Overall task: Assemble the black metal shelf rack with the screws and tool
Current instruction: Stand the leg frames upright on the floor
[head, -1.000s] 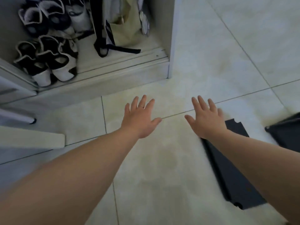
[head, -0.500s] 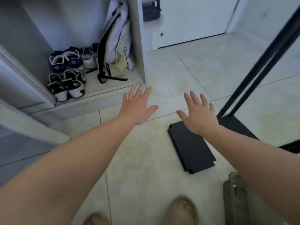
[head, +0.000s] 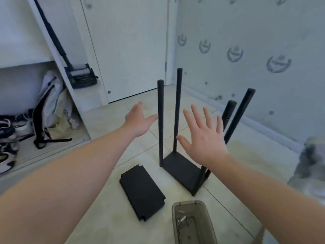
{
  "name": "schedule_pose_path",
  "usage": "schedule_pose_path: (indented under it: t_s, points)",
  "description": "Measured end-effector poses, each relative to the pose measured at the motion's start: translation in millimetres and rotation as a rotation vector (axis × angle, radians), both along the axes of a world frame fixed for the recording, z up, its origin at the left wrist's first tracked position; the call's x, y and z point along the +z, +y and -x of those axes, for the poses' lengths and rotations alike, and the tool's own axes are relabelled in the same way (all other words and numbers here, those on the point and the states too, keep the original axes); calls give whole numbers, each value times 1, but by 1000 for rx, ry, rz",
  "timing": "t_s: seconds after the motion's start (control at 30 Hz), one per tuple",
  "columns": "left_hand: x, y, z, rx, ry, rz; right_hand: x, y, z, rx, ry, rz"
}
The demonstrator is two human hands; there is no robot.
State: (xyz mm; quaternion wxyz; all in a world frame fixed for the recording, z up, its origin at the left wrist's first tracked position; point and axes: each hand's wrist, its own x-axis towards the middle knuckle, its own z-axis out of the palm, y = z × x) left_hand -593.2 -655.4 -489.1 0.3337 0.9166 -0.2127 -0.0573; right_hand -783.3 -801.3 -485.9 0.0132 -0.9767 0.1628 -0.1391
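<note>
The left hand (head: 140, 121) and right hand (head: 204, 140) are being held out, spread wide and empty, over the half-built black metal four-pole rack (head: 182, 170) standing on the tiled floor (head: 109, 222), so the loose flat black metal shelf panel (head: 142, 192) beside it is judged the next pick-up.

Black rack (head: 182, 170) upright, loose shelf (head: 142, 192) flat beside.
</note>
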Motion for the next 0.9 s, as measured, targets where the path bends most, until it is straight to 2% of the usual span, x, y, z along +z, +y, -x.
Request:
schedule_pose_path:
  t_s: [0.1,0.2,0.27,0.37,0.43,0.57,0.7,0.9]
  points:
    - [2,-37,-19,97,145,142,6,-36,14,-73,-92,87]
    - [2,-62,-39,136,154,226,8,-66,22,-158,-211,28]
    - [1,-75,-50,141,146,274,2,-80,21,-197,-243,-115]
    - [-5,-89,-61,88,149,337,-5,-94,15,-277,-249,-516]
    - [-9,-96,-66,65,150,343,-9,-104,8,-326,-224,-637]
    - [-5,-98,-69,105,177,360,-13,-113,-5,-280,-226,-698]
    - [2,-80,-60,115,73,308,-11,-112,-8,-248,-351,-794]
    - [30,-23,-40,169,-51,370,21,-88,-7,-156,-430,-753]
